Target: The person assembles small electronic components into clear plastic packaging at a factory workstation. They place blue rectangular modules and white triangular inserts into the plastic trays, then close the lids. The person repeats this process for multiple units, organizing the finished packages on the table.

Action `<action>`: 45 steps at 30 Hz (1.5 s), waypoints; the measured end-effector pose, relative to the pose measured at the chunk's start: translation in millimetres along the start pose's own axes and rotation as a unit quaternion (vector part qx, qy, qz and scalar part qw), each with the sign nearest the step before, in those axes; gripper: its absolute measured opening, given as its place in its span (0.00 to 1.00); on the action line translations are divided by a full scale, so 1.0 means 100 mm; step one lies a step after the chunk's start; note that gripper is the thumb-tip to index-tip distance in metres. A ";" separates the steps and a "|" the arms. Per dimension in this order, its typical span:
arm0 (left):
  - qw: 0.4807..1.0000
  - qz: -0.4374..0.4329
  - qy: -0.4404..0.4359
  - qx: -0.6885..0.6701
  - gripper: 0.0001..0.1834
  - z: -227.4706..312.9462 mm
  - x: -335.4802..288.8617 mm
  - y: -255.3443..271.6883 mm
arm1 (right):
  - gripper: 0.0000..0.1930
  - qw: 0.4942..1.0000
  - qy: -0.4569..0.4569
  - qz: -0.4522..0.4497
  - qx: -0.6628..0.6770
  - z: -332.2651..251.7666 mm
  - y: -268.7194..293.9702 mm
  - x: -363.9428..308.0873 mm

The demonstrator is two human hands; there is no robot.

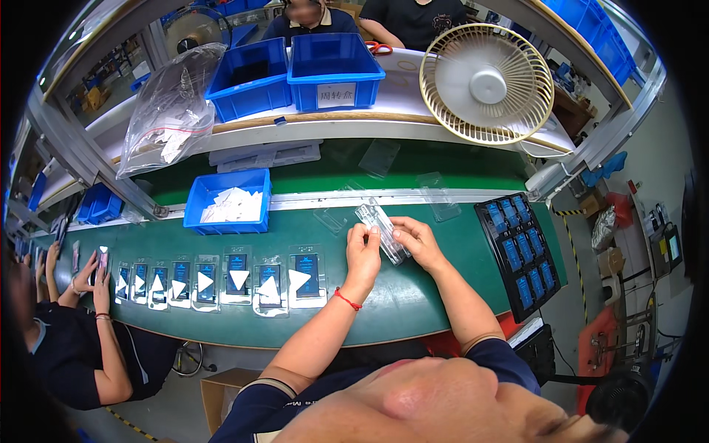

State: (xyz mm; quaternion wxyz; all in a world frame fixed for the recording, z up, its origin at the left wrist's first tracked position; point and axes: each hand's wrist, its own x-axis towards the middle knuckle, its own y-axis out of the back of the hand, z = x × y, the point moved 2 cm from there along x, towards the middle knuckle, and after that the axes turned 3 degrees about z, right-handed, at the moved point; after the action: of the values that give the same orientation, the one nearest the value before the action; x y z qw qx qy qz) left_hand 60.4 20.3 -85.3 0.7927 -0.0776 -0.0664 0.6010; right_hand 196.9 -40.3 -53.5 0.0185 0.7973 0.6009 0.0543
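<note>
My left hand (362,258) pinches a stack of clear plastic blister trays (380,221) over the green bench. Round the stack's right side, the fingers of my right hand (419,244) are closed as well. A row of clear trays lies to the left, each with a flat dark blue rectangular piece (306,269) inside and a white paper triangle (238,279) on top. Beyond my hands are loose clear trays (441,199). At my right, a black tray (517,251) carries several more blue rectangular pieces in rows.
A blue bin (227,201) of white paper pieces stands at the bench's back left. Two blue bins (336,70), a plastic bag (173,111) and a cream fan (487,85) occupy the shelf above. A co-worker's hands (96,277) hold something at the left; two people sit opposite.
</note>
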 end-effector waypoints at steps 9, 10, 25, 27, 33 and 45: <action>1.000 0.009 -0.010 0.018 0.13 -0.01 0.00 -0.01 | 0.20 1.000 0.017 0.007 -0.007 0.03 -0.03 0.01; 1.000 0.009 -0.008 0.018 0.13 -0.03 0.00 -0.01 | 0.20 1.000 0.018 0.007 -0.016 0.02 -0.03 0.00; 1.000 0.014 0.008 0.010 0.13 -0.01 -0.01 -0.01 | 0.21 0.999 0.008 0.007 -0.035 0.01 -0.04 0.01; 1.000 0.013 0.011 0.015 0.13 -0.01 0.00 -0.01 | 0.21 1.000 0.002 0.004 -0.029 -0.03 -0.05 0.00; 0.999 0.001 0.037 0.000 0.13 -0.10 0.05 0.01 | 0.25 0.993 -0.014 0.078 -0.090 -0.07 0.00 -0.05; 0.999 -0.037 0.005 0.039 0.11 0.04 -0.01 0.00 | 0.29 0.680 0.092 0.357 -0.634 -0.16 0.49 -1.04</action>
State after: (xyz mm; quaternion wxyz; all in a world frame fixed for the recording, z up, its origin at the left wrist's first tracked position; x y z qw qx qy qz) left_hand 59.5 19.5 -81.1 0.8170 -0.0470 -0.0419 0.5732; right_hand 213.4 -154.4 -39.5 0.4441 0.7395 0.0912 0.4977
